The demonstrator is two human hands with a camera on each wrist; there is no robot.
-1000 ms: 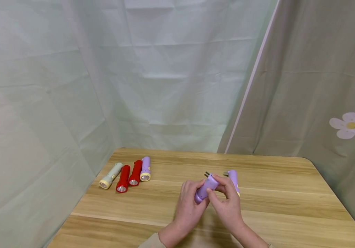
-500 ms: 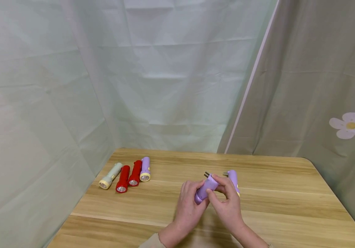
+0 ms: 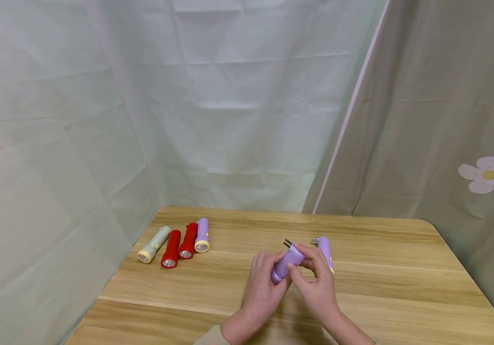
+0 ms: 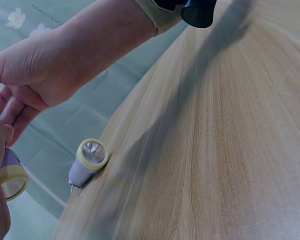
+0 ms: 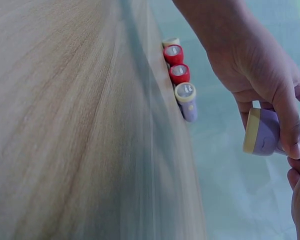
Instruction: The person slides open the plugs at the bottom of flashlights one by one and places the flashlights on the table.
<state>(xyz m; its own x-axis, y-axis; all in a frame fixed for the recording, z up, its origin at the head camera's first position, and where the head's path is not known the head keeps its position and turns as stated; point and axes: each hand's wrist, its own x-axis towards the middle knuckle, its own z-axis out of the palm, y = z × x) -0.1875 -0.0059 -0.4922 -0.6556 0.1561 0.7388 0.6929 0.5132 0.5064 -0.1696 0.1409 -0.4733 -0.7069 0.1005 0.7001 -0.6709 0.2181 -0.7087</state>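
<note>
A purple, cylindrical plastic flashlight (image 3: 289,257) is held above the wood-grained table (image 3: 178,297), gripped by the left hand (image 3: 262,285) and pinched near its pronged end by the right hand (image 3: 317,286). A second, pronged purple flashlight (image 3: 324,247), lying on the table, is partly hidden by the right hand.

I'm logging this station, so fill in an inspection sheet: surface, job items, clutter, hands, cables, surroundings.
Surface: wood-grain tabletop.
Job items: held purple flashlight, two plug prongs sticking out of one end.
Clutter: at far left, lamp ends toward the person, a pale grey-green flashlight, a red flashlight, a second red flashlight and a purple flashlight; beyond the right hand, a partly hidden purple flashlight with prongs out.
Hands: left hand grips the held flashlight; right hand pinches it nearer the prongs.
Cables: nothing seen.
Surroundings: pale curtain; grey flowered curtain.
</note>
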